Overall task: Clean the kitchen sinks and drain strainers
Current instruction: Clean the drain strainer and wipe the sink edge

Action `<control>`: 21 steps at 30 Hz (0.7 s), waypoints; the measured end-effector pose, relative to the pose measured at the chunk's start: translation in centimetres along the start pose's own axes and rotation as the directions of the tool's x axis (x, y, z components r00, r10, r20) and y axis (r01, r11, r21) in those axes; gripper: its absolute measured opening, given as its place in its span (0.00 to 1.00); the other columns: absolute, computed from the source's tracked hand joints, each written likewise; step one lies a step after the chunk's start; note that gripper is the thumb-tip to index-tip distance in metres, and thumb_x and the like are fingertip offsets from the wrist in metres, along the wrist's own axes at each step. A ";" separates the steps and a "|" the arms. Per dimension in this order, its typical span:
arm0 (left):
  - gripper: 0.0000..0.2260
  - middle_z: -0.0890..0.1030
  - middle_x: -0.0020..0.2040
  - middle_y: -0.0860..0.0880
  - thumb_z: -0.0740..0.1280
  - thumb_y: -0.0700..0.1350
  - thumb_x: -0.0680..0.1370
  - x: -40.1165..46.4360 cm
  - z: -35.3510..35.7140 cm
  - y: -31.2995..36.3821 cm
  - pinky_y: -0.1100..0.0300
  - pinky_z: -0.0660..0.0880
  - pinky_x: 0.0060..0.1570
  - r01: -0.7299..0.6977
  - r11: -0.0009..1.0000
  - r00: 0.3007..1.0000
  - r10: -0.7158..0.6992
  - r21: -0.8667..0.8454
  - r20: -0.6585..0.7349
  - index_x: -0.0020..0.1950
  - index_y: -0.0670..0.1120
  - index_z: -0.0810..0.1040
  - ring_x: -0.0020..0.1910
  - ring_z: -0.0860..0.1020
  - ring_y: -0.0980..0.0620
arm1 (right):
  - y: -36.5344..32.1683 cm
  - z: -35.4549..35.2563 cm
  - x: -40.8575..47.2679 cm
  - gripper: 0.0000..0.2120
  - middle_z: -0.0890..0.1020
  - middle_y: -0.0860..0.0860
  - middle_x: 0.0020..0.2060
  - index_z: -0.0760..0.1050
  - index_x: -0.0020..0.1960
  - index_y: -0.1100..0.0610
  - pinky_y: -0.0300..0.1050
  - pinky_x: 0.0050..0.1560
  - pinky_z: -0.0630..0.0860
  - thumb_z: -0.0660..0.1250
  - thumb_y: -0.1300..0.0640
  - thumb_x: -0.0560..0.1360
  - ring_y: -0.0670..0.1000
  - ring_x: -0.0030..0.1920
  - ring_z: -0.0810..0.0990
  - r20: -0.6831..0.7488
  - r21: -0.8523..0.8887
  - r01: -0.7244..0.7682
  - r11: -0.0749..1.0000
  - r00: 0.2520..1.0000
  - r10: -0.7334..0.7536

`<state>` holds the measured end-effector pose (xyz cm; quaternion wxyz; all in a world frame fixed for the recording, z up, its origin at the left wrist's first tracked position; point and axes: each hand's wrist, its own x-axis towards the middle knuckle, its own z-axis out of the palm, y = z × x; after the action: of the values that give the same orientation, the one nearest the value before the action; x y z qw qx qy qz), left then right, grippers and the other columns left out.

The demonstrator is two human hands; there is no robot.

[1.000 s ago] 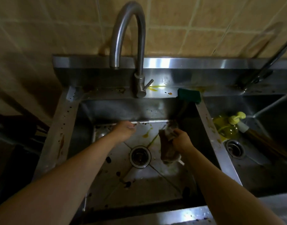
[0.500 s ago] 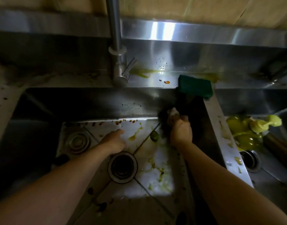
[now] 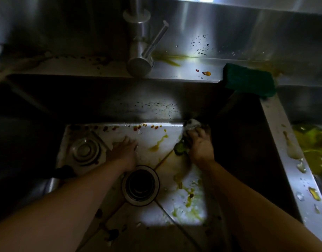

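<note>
Both hands are down in the left sink basin, whose steel floor is streaked with yellow-green smears and dotted with reddish drops along the back edge. The right hand grips a crumpled cloth, its fingers curled round the wad, and presses it to the floor at the far right corner, where floor meets back wall; the cloth pokes out just beyond the knuckles. A dark green blob lies touching the thumb side of that hand. The left hand lies flat on the basin floor, fingers straight and spread a little, holding nothing. The open drain sits just behind its wrist, between the two forearms, and a round strainer rests on the floor just to the left of that hand. A green sponge sits on the rim at the back of the divider, well above the cloth, and the faucet base stands on the back ledge.
</note>
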<state>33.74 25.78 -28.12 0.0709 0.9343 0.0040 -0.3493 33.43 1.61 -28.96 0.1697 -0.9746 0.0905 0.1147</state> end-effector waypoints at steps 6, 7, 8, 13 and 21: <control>0.29 0.42 0.79 0.53 0.59 0.47 0.80 -0.4 -0.4 -1.1 0.49 0.52 0.75 -0.075 0.997 0.997 0.075 -0.021 0.019 0.78 0.56 0.49 0.78 0.45 0.47 | -4.3 1.9 -4.3 0.21 0.68 0.51 0.68 0.73 0.67 0.52 0.31 0.58 0.61 0.68 0.58 0.74 0.55 0.62 0.67 0.091 0.008 0.216 0.976 0.972 -0.216; 0.32 0.41 0.78 0.54 0.61 0.45 0.79 -0.4 -0.4 -1.4 0.50 0.51 0.75 -0.086 0.996 0.996 0.087 -0.028 0.025 0.78 0.56 0.48 0.77 0.44 0.47 | -5.2 2.7 -5.2 0.19 0.69 0.50 0.66 0.74 0.66 0.54 0.29 0.57 0.63 0.67 0.58 0.75 0.56 0.62 0.68 0.106 0.042 0.250 0.967 0.962 -0.253; 0.34 0.41 0.78 0.54 0.63 0.44 0.78 -0.4 -0.4 -1.6 0.51 0.51 0.75 -0.096 0.995 0.995 0.097 -0.031 0.030 0.78 0.56 0.48 0.77 0.44 0.47 | -6.0 3.4 -6.1 0.18 0.69 0.50 0.64 0.75 0.65 0.56 0.29 0.56 0.65 0.67 0.58 0.75 0.58 0.61 0.68 0.090 0.090 0.270 0.959 0.956 -0.278; 0.32 0.46 0.79 0.52 0.65 0.47 0.76 -0.1 -0.7 -2.0 0.47 0.55 0.74 -0.147 0.988 0.988 0.149 -0.045 0.044 0.77 0.55 0.54 0.77 0.49 0.45 | -9.0 3.7 -8.4 0.21 0.75 0.57 0.62 0.79 0.61 0.57 0.36 0.58 0.64 0.73 0.60 0.68 0.58 0.59 0.74 0.216 0.178 0.331 0.927 0.906 -0.365; 0.20 0.66 0.70 0.51 0.64 0.40 0.75 0.0 -1.9 -1.0 0.43 0.66 0.66 -0.218 0.973 0.974 0.213 -0.069 -0.083 0.65 0.54 0.68 0.68 0.66 0.46 | -5.8 -2.0 -5.4 0.11 0.80 0.56 0.49 0.80 0.54 0.62 0.32 0.48 0.70 0.66 0.67 0.73 0.59 0.53 0.78 -0.125 0.352 0.014 0.936 0.992 0.033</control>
<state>34.92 27.07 -26.81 0.1445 0.9383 -0.0811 -0.3036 29.90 6.97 -23.95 0.3348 -0.9333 0.1252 0.0342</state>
